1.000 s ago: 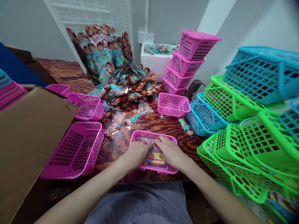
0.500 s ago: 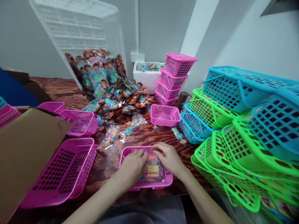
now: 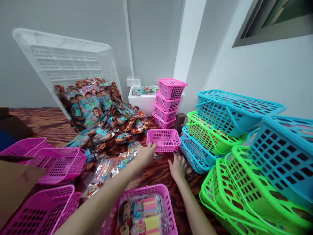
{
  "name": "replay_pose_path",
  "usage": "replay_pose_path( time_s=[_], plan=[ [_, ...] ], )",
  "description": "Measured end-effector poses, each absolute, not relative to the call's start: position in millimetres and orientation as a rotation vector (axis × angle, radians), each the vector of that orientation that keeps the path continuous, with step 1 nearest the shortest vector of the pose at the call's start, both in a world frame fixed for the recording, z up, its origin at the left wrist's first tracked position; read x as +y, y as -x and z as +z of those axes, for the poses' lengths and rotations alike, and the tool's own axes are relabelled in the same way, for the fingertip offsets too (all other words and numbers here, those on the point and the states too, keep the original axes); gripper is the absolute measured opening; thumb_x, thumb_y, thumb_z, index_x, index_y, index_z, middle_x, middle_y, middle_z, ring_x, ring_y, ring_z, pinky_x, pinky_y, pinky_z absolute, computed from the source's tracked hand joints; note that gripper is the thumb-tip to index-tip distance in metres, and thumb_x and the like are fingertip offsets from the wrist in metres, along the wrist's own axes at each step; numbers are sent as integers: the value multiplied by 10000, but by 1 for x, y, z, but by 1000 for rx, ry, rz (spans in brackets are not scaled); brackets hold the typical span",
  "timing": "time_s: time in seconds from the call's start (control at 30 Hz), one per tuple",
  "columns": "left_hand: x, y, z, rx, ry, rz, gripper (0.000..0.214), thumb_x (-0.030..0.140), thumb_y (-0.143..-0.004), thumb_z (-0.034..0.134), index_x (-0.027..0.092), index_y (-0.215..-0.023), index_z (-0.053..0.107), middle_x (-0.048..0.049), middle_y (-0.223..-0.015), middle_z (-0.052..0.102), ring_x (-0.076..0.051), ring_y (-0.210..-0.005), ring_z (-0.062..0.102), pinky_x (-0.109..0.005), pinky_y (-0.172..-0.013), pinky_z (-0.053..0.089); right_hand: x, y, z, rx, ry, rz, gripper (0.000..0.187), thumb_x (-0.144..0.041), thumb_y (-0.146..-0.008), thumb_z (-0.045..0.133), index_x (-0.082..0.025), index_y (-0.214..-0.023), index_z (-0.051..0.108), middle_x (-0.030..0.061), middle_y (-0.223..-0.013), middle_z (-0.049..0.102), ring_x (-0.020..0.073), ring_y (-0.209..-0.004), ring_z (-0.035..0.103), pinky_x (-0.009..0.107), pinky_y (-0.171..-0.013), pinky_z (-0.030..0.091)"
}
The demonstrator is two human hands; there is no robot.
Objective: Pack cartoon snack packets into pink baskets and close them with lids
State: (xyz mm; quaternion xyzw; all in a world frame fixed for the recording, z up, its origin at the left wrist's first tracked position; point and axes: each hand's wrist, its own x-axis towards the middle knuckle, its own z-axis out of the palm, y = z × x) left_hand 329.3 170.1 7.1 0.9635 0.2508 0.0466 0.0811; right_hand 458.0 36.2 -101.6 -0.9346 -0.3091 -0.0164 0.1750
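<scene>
Here, the fingertips (image 3: pixel 152 148) of my left hand (image 3: pixel 145 156) sit against the near left corner of the small pink basket (image 3: pixel 164 139). The fingers are stretched out long, and I cannot tell whether any of them has hooked over the rim. My right hand (image 3: pixel 178 166) lies flat on the table (image 3: pixel 158 171), fingers spread wide and holding nothing, just short of the basket's near right corner.

The small pink basket stands upright in the middle of the table, its far edge near the foot of a stack of pink baskets (image 3: pixel 169 101). To its right, the rim of the blue baskets (image 3: pixel 195 156) comes almost to my right hand, and the green baskets (image 3: pixel 232 182) crowd in beyond them, so that side is tight. To the left, a pile of packets (image 3: pixel 105 124) spills close to the basket's left edge. The only bare wood is the strip between my two hands and back toward me, and it ends at the far rim of a filled pink basket (image 3: pixel 146 188) lying between my forearms.
</scene>
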Motion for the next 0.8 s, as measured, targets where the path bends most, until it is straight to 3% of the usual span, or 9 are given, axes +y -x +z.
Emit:
replay_pose_path(
  time_s=[0.07, 0.13, 0.3, 0.4, 0.53, 0.63, 0.7, 0.8],
  plan=[
    [191, -328, 7, 824, -2858, 203, 210, 147, -897, 530, 186, -1079, 629, -109, -1071, 671, -229, -894, 687, -306, -785, 495, 50, -462, -108, -890, 2664, -53, 532, -377, -963, 496, -114, -1425, 502, 178, -1521, 433, 356, -1420, 307, 483, -1086, 278],
    [209, -311, 15, 908, -2826, 298, 127, 204, -923, 506, 187, -907, 631, -91, -998, 677, -212, -877, 674, -284, -773, 479, 67, -468, -109, -908, 2648, -51, 563, -436, -979, 458, -123, -1447, 482, 178, -1543, 402, 347, -1449, 260, 482, -1084, 272],
    [246, -247, 48, 1170, -2550, 638, 303, 437, -903, 462, 193, -796, 606, -41, -736, 663, -211, -675, 632, -282, -612, 452, 126, -481, -100, -965, 2576, -1, 652, -563, -976, 410, -221, -1529, 366, 162, -1599, 302, 350, -1471, 217, 487, -1082, 255],
    [253, -223, 62, 1149, -2052, 825, 418, 613, -765, 568, 199, -807, 609, 1, -615, 643, -198, -579, 621, -269, -543, 478, 162, -467, -93, -1082, 2528, 82, 665, -617, -962, 394, -212, -1486, 446, 162, -1599, 301, 357, -1466, 226, 489, -1105, 234],
    [249, -218, 75, 1143, -1865, 936, 482, 658, -657, 664, 197, -783, 601, 26, -560, 625, -170, -511, 596, -250, -502, 487, 192, -412, -87, -1469, 2235, 280, 759, -704, -923, 382, -168, -1449, 494, 176, -1609, 265, 364, -1474, 208, 543, -1135, 207],
    [245, -220, 76, 1136, -1915, 952, 480, 659, -663, 672, 198, -780, 605, 21, -575, 635, -178, -533, 621, -245, -502, 490, 203, -375, -82, -1614, 1785, 634, 735, -715, -821, 563, -253, -1393, 557, 112, -1534, 437, 339, -1414, 357, 532, -1128, 265],
    [245, -219, 73, 1118, -1939, 934, 479, 661, -677, 665, 199, -787, 606, 13, -603, 648, -197, -572, 650, -260, -530, 511, 206, -370, -77, -1483, 1542, 880, 537, -636, -778, 653, -282, -1178, 707, 44, -1288, 674, 289, -1214, 577, 445, -1043, 407],
    [245, -216, 66, 1113, -1984, 921, 453, 649, -722, 629, 202, -793, 607, 7, -611, 645, -203, -578, 644, -272, -538, 505, 198, -396, -75, -1195, 1464, 882, 338, -533, -800, 622, -237, -897, 756, 10, -946, 766, 225, -924, 682, 347, -881, 505]
  ],
)
